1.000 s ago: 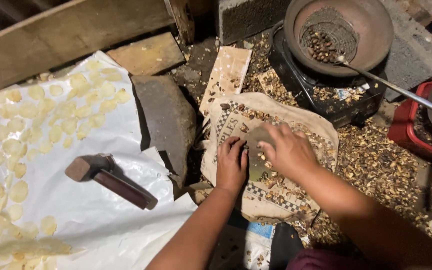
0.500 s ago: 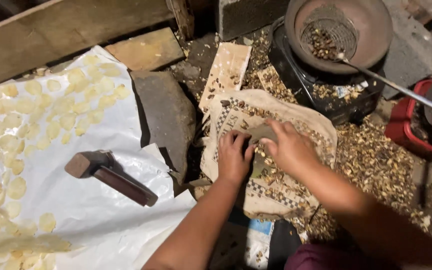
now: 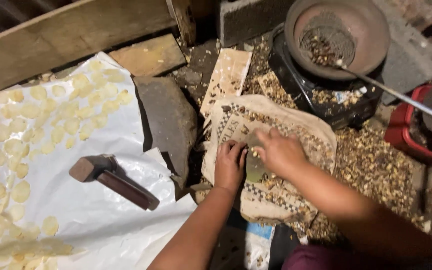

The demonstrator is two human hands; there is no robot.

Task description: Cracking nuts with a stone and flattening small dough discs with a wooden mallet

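We look down on both hands working over a patterned sack spread on the ground and strewn with small nuts and shell bits. The left hand lies palm down on the sack, fingers bent, fingertips touching a flat stone that sits near the sack's middle; whether it pinches a nut we cannot tell. The right hand is just beside it, curled over the stone's upper edge, fingers drawn together; what they hold is hidden from us. The two hands nearly touch.

Left of the sack lies a big dark rock. Beyond it spreads a white sheet dotted with pale flattened discs, and a wooden mallet rests on the sheet, head toward the left. Above the sack a round pan sits on a black stove, with a mesh skimmer inside, its long handle running right. Shell litter covers the ground right of the sack. A red tub stands at the right edge.
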